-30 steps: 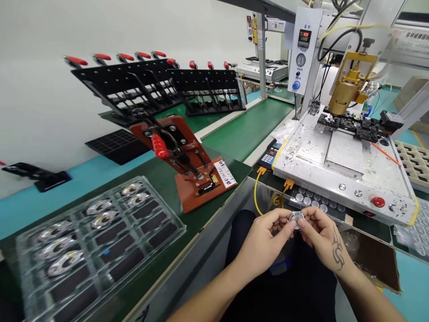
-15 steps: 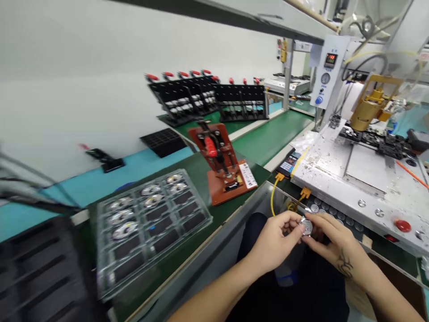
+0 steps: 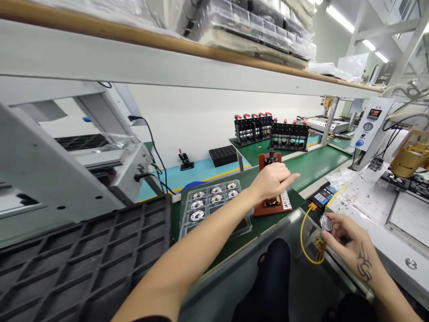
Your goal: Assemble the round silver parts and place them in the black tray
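My right hand [image 3: 345, 235] pinches a small round silver metal part [image 3: 325, 222] between thumb and fingers, at the right above the edge of the bench. My left hand [image 3: 275, 180] is closed at the upright part of a reddish-brown clamp fixture [image 3: 259, 210], its fingers curled where the red handle stands and the thumb sticking out to the right. The hand covers the handle itself. Left of the fixture, partly behind my left forearm, lies a clear plastic tray [image 3: 248, 226] with several round silver and white parts [image 3: 197, 216] in its pockets.
A black compartment tray [image 3: 100, 250] fills the lower left. To the right stands a white press machine [image 3: 372, 197] with a gold head [image 3: 409, 154]; a yellow cable [image 3: 302, 237] hangs near its keypad [image 3: 322, 197]. Black clamp racks [image 3: 288, 136] stand behind, under an overhead shelf [image 3: 187, 67].
My left hand has let go of the round metal part and moved left to the clamp fixture. The part stays in my right hand. The camera view has shifted up and left.
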Demonstrator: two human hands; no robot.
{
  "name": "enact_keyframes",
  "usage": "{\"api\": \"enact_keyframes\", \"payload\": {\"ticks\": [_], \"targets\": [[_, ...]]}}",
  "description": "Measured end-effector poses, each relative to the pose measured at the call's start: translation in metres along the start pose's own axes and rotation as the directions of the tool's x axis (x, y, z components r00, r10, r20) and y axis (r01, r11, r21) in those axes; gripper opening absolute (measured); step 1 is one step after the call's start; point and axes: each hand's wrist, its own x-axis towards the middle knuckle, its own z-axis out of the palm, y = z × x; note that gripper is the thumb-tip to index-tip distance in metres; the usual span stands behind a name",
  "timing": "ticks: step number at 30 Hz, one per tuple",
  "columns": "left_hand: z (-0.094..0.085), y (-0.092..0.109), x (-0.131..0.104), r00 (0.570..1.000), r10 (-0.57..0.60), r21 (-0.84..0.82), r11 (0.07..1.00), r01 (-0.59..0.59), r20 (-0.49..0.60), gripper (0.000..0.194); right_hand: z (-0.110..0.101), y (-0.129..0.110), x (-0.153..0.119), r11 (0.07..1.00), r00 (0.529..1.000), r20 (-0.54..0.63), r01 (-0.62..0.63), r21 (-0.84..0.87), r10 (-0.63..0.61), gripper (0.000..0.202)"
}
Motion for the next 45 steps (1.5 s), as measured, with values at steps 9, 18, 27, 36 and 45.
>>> {"api": "enact_keyframes", "payload": {"ticks": [9,18,27,36,45], "targets": [[-0.061,-0.039,0.07,0.894,-0.285,-0.289,0.939,0.187,-0.347,0.035,0.047,0.005,0.061,0.986,0.993,0.056,-0.107,0.128,0.1,0.038],[-0.014,-0.09,-0.085,0.667,-0.674,0.022,0.709,0.705,0.316,0.018,0.089,0.041,0.077,0.998,0.982,0.18,0.06,-0.03,-0.054,0.026],[0.053,-0.112,-0.093,0.689,-0.651,0.078,0.742,0.666,0.318,0.027,0.128,0.074,0.113,0.996,0.974,0.22,0.073,-0.059,-0.058,0.029],[-0.019,-0.089,-0.123,0.694,-0.672,-0.02,0.714,0.699,0.261,0.034,0.159,0.085,0.138,0.997,0.928,0.364,0.078,-0.002,-0.072,0.032],[-0.127,-0.051,-0.158,0.541,-0.818,-0.542,0.371,0.754,0.194,0.058,0.176,0.079,0.163,0.987,0.85,0.507,0.157,0.017,-0.144,0.038]]}}
